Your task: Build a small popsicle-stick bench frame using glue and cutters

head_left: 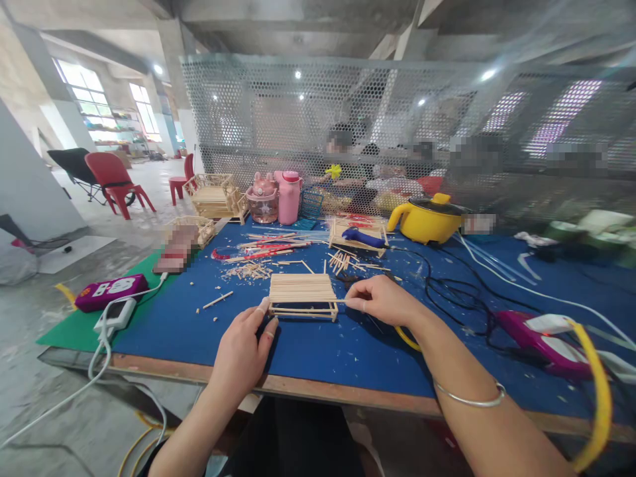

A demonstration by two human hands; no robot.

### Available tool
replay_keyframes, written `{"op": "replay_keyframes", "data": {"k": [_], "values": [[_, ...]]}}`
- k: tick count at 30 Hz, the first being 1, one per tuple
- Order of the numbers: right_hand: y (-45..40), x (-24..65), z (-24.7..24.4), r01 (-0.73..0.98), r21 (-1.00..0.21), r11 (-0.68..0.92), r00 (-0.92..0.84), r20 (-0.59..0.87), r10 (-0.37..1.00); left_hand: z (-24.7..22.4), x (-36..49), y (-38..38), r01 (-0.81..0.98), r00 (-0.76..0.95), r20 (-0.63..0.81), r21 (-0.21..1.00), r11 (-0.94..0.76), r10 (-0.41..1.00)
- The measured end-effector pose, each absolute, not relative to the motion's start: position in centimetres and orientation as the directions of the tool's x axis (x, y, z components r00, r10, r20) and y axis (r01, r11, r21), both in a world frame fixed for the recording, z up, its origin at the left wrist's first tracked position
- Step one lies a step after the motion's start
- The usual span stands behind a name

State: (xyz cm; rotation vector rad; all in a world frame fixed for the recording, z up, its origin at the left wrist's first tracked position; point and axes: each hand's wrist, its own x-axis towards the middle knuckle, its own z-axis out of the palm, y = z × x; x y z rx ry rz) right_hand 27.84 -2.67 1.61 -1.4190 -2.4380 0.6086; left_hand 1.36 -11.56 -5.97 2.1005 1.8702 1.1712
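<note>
A small rectangular frame of thin wooden sticks (pixel 302 289) stands on the blue mat, its top covered by a row of parallel sticks. My left hand (pixel 246 341) grips the frame's left end, thumb and fingers at its near left corner. My right hand (pixel 380 298) is at the right side, fingers pinched on the end of a thin stick (pixel 340 301) that lies along the near edge of the top. Behind the frame are loose short sticks (pixel 340 262) and wood scraps (pixel 248 270).
A blue-handled tool (pixel 365 238) rests on another stick frame (pixel 338 233) at the back. Near it stand a yellow pot (pixel 428 222) and a pink bottle (pixel 289 199). Cables and a purple power strip (pixel 544 344) lie at right; a phone (pixel 176 249) lies at left.
</note>
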Motion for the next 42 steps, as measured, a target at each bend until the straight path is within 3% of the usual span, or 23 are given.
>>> {"op": "replay_keyframes", "data": {"k": [6,13,25,37,42], "values": [[-2.6,27.8,1.2,0.778,-0.437,0.451,-0.485,0.038,0.874,-5.8,1.4,-11.6,0.823,-0.038,0.466,0.516,-0.237,0.884],[-2.4,27.9,1.0,0.735,-0.500,0.457,-0.530,-0.003,0.848,-5.9,1.5,-11.6,0.843,-0.030,0.449,0.491,-0.219,0.893],[-3.2,26.8,1.4,0.791,-0.380,0.480,-0.507,0.032,0.861,-5.9,1.5,-11.6,0.853,-0.029,0.420,0.483,-0.196,0.907],[-3.2,26.1,0.5,0.735,-0.483,0.476,-0.507,0.074,0.859,-6.0,1.4,-11.6,0.853,-0.016,0.433,0.476,-0.214,0.901],[-3.1,26.1,0.6,0.702,-0.443,0.558,-0.579,0.102,0.809,-5.6,1.2,-11.5,0.804,-0.013,0.401,0.549,-0.229,0.916]]}}
